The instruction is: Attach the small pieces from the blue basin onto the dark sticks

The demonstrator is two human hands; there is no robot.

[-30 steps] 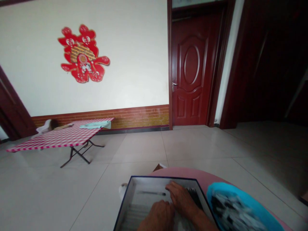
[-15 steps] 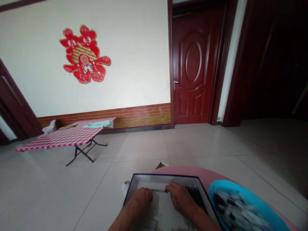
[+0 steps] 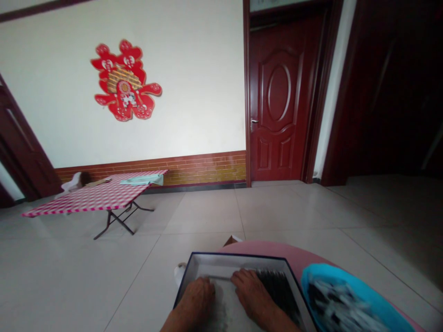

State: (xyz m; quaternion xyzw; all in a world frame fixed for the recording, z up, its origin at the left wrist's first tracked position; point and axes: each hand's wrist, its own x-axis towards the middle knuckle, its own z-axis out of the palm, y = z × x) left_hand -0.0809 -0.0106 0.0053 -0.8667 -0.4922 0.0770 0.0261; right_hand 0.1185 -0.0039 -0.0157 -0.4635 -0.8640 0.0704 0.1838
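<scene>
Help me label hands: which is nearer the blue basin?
Right. The right hand is inside the box, left of the blue basin; the left hand is farther left in it.

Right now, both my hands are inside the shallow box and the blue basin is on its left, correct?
Not quite: the blue basin is to the right of the shallow box, as the head view shows. The rest holds: your left hand and right hand are both inside the box.
</scene>
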